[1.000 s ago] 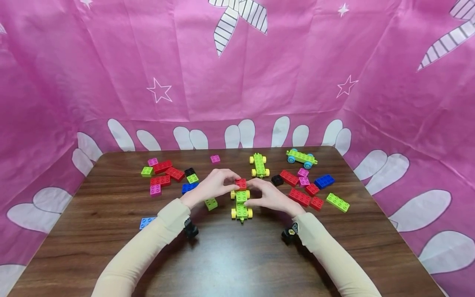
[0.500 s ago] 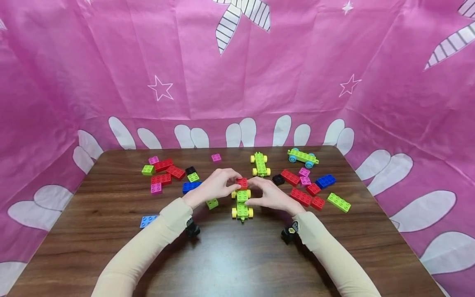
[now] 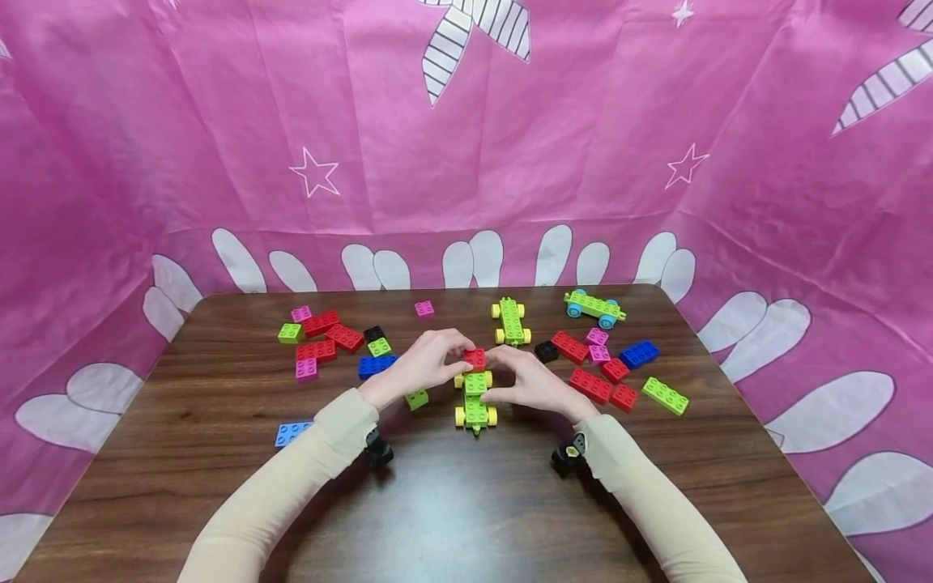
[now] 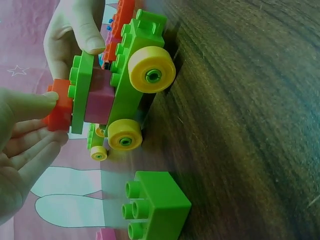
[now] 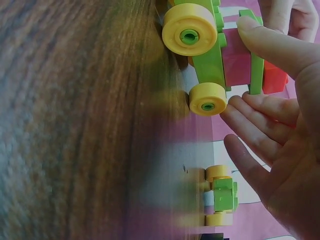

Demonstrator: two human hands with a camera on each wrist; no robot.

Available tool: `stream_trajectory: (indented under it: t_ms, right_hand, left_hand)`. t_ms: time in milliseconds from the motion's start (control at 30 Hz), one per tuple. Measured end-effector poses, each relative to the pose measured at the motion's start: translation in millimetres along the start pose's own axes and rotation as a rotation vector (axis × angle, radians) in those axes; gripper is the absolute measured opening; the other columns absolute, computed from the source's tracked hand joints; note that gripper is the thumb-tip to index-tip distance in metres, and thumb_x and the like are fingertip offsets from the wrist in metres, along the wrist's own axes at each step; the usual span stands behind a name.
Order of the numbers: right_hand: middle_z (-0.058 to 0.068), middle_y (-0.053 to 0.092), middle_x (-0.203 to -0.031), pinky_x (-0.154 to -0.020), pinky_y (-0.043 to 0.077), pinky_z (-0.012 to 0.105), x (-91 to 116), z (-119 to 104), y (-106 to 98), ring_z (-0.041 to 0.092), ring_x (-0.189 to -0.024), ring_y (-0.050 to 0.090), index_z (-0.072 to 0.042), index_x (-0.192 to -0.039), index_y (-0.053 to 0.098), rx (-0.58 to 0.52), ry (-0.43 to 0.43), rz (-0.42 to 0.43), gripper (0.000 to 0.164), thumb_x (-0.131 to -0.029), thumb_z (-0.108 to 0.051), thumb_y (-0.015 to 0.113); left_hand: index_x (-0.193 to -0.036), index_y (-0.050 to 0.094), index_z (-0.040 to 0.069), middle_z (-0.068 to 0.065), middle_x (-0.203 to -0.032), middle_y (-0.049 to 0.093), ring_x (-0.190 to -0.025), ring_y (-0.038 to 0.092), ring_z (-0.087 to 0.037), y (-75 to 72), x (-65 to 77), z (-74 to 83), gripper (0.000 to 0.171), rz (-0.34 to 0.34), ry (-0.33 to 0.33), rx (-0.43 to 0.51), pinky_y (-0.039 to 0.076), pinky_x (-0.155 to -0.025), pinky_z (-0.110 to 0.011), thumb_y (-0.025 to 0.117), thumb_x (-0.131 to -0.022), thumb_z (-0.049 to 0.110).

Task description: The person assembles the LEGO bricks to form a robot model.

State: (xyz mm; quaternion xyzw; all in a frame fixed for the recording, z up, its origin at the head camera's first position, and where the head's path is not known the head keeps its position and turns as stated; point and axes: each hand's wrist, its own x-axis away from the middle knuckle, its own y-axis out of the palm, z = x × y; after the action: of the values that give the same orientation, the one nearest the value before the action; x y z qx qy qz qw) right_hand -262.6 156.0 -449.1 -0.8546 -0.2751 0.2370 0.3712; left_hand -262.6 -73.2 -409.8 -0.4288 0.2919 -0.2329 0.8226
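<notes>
Pink cloth [image 3: 408,178] printed with stars and white petal shapes hangs behind and beside a dark wood-grain table [image 3: 182,470]. On the clock as the head camera sees it, with twelve pointing away from the person, the left hand [image 3: 423,366] has the red brick [image 3: 475,359] at its three o'clock, pinched between thumb and fingers. This brick touches the far end of the green plate [image 4: 82,95]; whether it is fully pressed down I cannot tell. Below the plate sits a magenta brick [image 4: 100,97], which stands on the yellow-wheeled car base [image 3: 477,414].

For the right hand [image 3: 530,380], the plate lies at nine o'clock, the red brick at ten and the base at eight. It grasps the plate, thumb on the near end, fingertips at the far end.

Near the left hand, a lime brick [image 3: 416,400] lies at six o'clock and a dark blue brick [image 3: 375,367], partly covered, at nine. A black brick [image 3: 546,352] is at the right hand's one o'clock. From the red brick, a second yellow-wheeled base [image 3: 512,321] stands toward one o'clock and a blue-wheeled base [image 3: 594,308] toward two, well apart.
</notes>
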Motion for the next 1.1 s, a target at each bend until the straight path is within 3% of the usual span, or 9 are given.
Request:
stream_trajectory:
  t_ms: [200,667,1100]
  right_hand:
    - [-0.013,0.060,-0.113,-0.094,0.050,0.033,1,1,1,0.008,-0.108,0.059,-0.025,-0.120,0.056,-0.007,0.012,0.000,0.053,-0.074,-0.043,0.076]
    - [-0.013,0.060,-0.114,-0.095,0.050,0.033,2,2,1,0.004,-0.108,0.058,-0.026,-0.120,0.055,-0.012,0.030,-0.009,0.056,-0.073,-0.048,0.075]
    - [-0.012,0.060,-0.116,-0.095,0.050,0.034,4,1,2,0.004,-0.108,0.059,-0.028,-0.121,0.054,-0.035,0.057,-0.016,0.058,-0.072,-0.050,0.075]
  left_hand:
    - [-0.108,0.066,0.008,-0.004,-0.102,0.067,-0.084,0.061,-0.011,4.1,1.7,-1.7,0.024,0.010,0.022,-0.033,0.053,-0.075,-0.023,0.066,-0.088,0.020]
    - [-0.111,0.065,0.009,-0.004,-0.103,0.067,-0.087,0.062,-0.012,5.1,3.9,-3.5,0.028,0.000,0.003,0.009,0.054,-0.078,-0.023,0.068,-0.086,0.021]
    - [-0.111,0.065,0.010,-0.004,-0.106,0.069,-0.095,0.065,-0.014,3.5,10.3,-10.1,0.029,0.013,-0.097,0.140,0.055,-0.083,-0.034,0.068,-0.086,0.024]
